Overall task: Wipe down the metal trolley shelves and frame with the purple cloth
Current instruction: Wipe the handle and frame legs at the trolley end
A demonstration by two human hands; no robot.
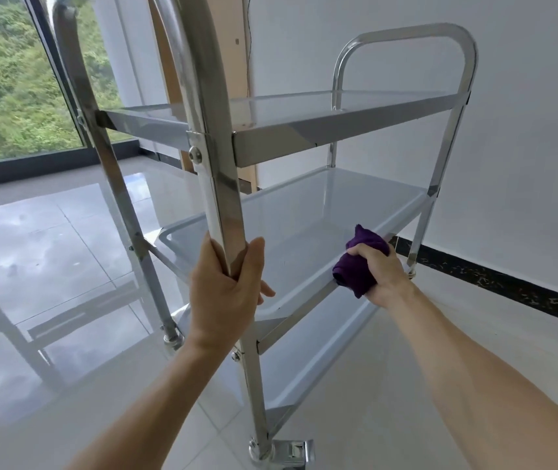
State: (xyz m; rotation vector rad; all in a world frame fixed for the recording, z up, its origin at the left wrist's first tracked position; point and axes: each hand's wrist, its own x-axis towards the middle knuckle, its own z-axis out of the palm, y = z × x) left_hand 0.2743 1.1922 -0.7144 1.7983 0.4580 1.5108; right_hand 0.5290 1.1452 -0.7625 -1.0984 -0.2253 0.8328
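A three-shelf metal trolley stands in front of me on a tiled floor. My left hand grips the near upright post of its frame, just above the middle shelf. My right hand holds a bunched purple cloth against the near rim of the middle shelf, towards its right end. The bottom shelf is partly hidden under the middle one.
A white wall with a dark skirting strip runs close behind the trolley on the right. A large window fills the left. Glossy floor tiles spread around. A caster with a brake sits at the near corner.
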